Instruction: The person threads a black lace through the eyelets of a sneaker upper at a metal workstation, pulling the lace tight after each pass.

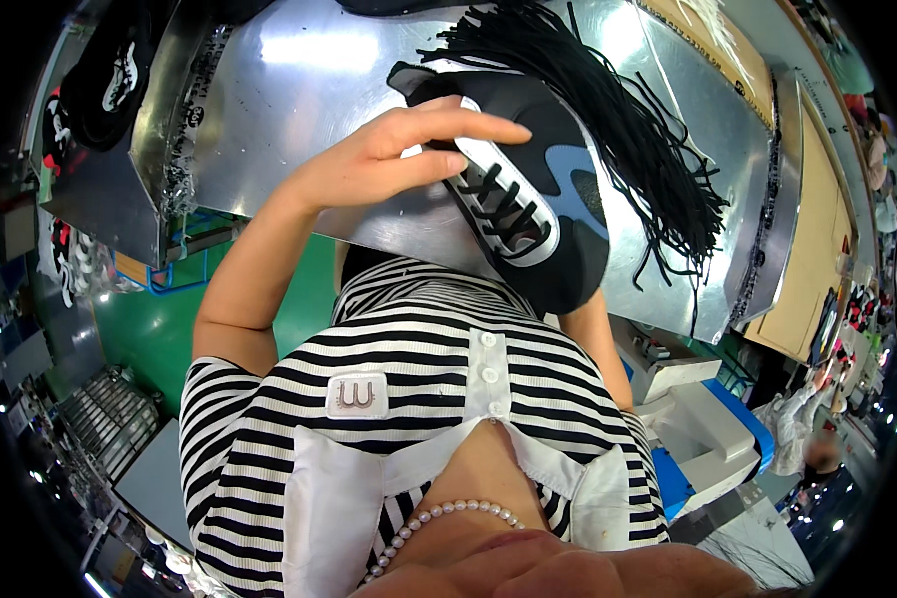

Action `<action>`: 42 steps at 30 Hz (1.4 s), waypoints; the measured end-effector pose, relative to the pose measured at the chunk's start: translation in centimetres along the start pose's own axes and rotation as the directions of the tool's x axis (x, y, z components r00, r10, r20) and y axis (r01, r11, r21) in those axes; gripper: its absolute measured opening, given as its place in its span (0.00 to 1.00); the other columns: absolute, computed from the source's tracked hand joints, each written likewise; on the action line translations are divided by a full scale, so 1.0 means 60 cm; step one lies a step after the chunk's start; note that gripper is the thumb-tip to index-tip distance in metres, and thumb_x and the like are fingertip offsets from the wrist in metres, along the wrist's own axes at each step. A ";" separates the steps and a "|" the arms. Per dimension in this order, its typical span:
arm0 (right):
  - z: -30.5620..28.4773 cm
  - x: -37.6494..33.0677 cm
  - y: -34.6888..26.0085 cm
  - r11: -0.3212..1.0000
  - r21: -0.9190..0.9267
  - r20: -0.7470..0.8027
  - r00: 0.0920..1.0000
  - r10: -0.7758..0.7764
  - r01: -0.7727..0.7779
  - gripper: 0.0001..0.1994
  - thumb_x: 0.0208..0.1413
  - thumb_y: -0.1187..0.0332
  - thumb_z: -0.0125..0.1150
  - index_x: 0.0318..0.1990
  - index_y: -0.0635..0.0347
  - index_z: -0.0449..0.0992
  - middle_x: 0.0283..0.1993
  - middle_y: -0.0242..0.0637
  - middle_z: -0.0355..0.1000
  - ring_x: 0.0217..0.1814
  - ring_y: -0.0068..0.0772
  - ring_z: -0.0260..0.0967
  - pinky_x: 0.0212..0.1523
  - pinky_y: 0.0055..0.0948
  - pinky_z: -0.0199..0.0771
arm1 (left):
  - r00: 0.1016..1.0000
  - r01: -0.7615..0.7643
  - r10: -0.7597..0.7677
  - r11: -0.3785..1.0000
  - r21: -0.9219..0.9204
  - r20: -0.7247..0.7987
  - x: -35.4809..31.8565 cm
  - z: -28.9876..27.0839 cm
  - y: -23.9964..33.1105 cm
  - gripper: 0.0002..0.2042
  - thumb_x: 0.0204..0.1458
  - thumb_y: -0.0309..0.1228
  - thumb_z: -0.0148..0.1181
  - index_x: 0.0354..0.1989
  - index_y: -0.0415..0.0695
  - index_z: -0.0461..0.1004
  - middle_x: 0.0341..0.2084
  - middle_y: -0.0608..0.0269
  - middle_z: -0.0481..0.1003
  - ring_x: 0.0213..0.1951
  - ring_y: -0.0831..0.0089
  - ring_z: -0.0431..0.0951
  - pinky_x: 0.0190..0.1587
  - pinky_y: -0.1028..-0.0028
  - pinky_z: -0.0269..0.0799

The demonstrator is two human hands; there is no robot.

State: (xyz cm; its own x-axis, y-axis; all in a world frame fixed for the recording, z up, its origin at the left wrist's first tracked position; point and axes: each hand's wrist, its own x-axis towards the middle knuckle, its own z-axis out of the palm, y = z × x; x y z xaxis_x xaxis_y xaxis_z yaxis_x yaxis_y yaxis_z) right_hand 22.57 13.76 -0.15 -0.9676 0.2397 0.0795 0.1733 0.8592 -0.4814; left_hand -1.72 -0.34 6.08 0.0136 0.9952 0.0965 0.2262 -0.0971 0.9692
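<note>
At metal table (269, 130), shoe-upper (543, 179); green floor (140, 329)

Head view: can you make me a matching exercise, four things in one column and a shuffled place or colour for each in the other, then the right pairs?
Column one
1. Left hand
2. Shoe upper
3. Lace bundle
4. Floor

Column two
A. Green
B. On the metal table, along the picture's right side of the dark footwear piece
C. Index finger crossing over the white lacing strip
D. Mostly black, with a blue-grey patch

Right pairs: 1-C, 2-D, 3-B, 4-A
</note>
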 end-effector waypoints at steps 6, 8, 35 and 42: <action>0.015 -0.037 -0.014 0.946 0.287 0.106 0.986 0.127 -0.153 0.22 0.55 0.66 0.63 0.57 0.61 0.72 0.53 0.42 0.74 0.56 0.40 0.71 0.59 0.31 0.67 | 0.994 -0.104 0.104 0.995 -0.005 0.036 -0.001 -0.006 0.023 0.21 0.62 0.30 0.45 0.62 0.40 0.69 0.48 0.56 0.77 0.46 0.70 0.73 0.53 0.72 0.66; 0.011 -0.039 -0.014 0.932 0.327 0.070 0.987 0.143 -0.158 0.21 0.54 0.66 0.64 0.56 0.61 0.72 0.52 0.42 0.74 0.54 0.39 0.71 0.58 0.31 0.68 | 0.999 -0.033 0.035 0.997 -0.069 0.032 0.014 0.000 0.035 0.21 0.63 0.31 0.45 0.63 0.40 0.68 0.46 0.56 0.78 0.43 0.69 0.75 0.51 0.72 0.68; -0.033 -0.007 -0.049 0.940 0.329 -0.195 0.980 -0.031 0.095 0.17 0.46 0.66 0.72 0.44 0.61 0.79 0.39 0.36 0.78 0.38 0.36 0.76 0.41 0.35 0.73 | 0.995 -0.041 0.067 0.951 0.306 -0.077 0.030 0.071 0.054 0.18 0.56 0.22 0.58 0.56 0.43 0.74 0.30 0.53 0.77 0.30 0.63 0.78 0.33 0.71 0.72; -0.023 -0.034 0.062 -0.414 0.908 0.237 0.735 0.635 0.064 0.08 0.60 0.72 0.60 0.45 0.62 0.77 0.32 0.28 0.75 0.24 0.19 0.66 0.25 0.21 0.63 | 0.983 0.027 0.055 0.899 0.437 -0.173 0.047 0.044 0.049 0.18 0.60 0.24 0.54 0.59 0.43 0.72 0.34 0.51 0.79 0.33 0.60 0.81 0.37 0.70 0.75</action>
State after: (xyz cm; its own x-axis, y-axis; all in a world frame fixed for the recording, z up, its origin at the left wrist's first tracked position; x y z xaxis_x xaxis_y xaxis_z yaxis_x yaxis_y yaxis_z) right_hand 25.46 17.07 -0.90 -0.6449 0.6148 -0.4541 -0.3008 -0.7504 -0.5886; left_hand 1.55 2.23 8.61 -0.1433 0.9718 0.1870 0.6295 -0.0563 0.7749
